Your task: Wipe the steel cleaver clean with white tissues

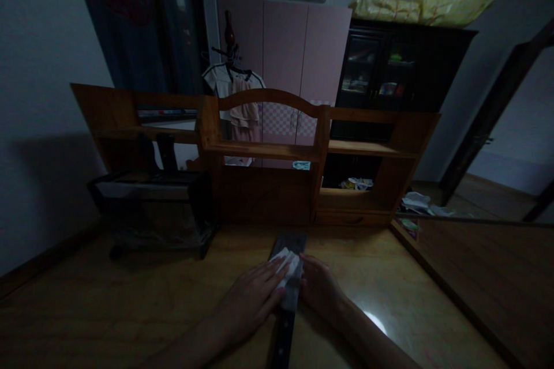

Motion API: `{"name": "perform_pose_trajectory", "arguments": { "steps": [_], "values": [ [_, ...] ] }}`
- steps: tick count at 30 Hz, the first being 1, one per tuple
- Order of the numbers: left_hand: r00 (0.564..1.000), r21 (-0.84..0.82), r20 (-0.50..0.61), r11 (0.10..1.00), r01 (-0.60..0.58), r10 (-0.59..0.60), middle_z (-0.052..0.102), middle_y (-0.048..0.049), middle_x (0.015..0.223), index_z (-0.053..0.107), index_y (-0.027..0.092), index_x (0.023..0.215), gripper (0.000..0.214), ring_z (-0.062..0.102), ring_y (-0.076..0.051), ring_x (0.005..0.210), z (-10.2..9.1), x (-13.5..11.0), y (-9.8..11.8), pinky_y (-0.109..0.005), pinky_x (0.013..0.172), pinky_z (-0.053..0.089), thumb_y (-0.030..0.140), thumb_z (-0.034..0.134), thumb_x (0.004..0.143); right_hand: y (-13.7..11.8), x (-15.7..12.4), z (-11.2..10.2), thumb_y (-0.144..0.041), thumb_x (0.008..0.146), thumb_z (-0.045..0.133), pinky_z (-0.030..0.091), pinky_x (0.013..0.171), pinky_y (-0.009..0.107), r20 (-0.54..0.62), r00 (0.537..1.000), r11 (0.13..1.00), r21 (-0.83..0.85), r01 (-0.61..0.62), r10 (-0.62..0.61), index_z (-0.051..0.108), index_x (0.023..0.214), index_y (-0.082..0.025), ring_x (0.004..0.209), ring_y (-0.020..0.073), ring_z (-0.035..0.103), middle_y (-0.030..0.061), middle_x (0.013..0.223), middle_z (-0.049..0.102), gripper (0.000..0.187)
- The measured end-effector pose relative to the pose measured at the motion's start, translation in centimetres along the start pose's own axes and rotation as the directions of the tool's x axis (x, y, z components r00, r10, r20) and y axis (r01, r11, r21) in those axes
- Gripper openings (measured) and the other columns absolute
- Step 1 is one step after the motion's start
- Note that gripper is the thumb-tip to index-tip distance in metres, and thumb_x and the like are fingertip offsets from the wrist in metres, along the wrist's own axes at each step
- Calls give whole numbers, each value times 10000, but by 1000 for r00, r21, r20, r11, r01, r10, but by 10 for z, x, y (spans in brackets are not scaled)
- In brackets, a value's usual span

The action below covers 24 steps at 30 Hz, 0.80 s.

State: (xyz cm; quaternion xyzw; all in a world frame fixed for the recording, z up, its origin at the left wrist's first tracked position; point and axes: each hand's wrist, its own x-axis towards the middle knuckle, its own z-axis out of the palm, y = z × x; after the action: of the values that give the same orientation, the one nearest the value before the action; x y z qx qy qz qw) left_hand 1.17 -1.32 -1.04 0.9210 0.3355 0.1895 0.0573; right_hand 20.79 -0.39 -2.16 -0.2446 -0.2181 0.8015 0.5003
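Note:
A kitchen knife (293,294) with a broad, cleaver-like blade and a black riveted handle (283,337) points away from me over the wooden tabletop. My left hand (259,288) presses a crumpled white tissue or cloth (289,262) against the blade's flat face, fingers closed over it. At the blade's right edge, my right hand (318,282) grips with curled fingers; its fingertips are partly hidden. Neither hand touches the handle. To the left stands a dark knife holder (151,216) with black knife handles (167,153) sticking up from it.
A wooden shelf unit (268,153) runs along the back of the table (208,305), with a small drawer (352,219) at its right. Beyond are a pink wardrobe (283,52), hanging clothes (242,92) and a black cabinet (402,69). The room is dim.

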Motion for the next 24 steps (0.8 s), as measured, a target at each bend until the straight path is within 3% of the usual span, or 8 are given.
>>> {"name": "perform_pose_trajectory", "arguments": {
  "steps": [5, 12, 18, 24],
  "values": [
    [994, 32, -51, 995, 94, -93, 249, 18, 1548, 199, 325, 1491, 528, 262, -186, 1415, 15, -1, -15, -420, 1149, 300, 427, 328, 989, 1, 1, 1, -290, 760, 671, 446, 696, 264, -18, 1000, 1000, -10, 20, -20, 683, 847, -112, 653, 145, 612, 43, 744, 688, 198],
    [1000, -47, 3, 999, -17, 17, 156, 31, 1573, 120, 331, 1504, 577, 201, -204, 1434, 3, 0, -3, -414, 1168, 256, 441, 338, 981, 0, -1, 7, -295, 770, 641, 436, 613, 240, -45, 999, 999, -52, 12, -15, 671, 786, -125, 594, 133, 590, 16, 650, 656, 173],
    [999, -56, 40, 998, -20, 22, 135, 32, 1577, 108, 329, 1505, 566, 195, -202, 1436, 0, 1, 1, -415, 1171, 245, 427, 320, 990, 0, -4, 6, -312, 780, 632, 445, 630, 254, -103, 995, 997, -78, -23, 15, 668, 846, -110, 604, 141, 610, 33, 676, 671, 215],
    [1000, -37, 15, 999, -3, 4, 136, 34, 1576, 113, 329, 1505, 561, 186, -197, 1439, -6, 2, 5, -419, 1170, 246, 418, 322, 992, 3, -2, 4, -316, 747, 675, 418, 559, 242, -81, 997, 995, -93, -19, 11, 655, 843, -121, 554, 132, 588, 23, 653, 658, 218]
  ]
}}
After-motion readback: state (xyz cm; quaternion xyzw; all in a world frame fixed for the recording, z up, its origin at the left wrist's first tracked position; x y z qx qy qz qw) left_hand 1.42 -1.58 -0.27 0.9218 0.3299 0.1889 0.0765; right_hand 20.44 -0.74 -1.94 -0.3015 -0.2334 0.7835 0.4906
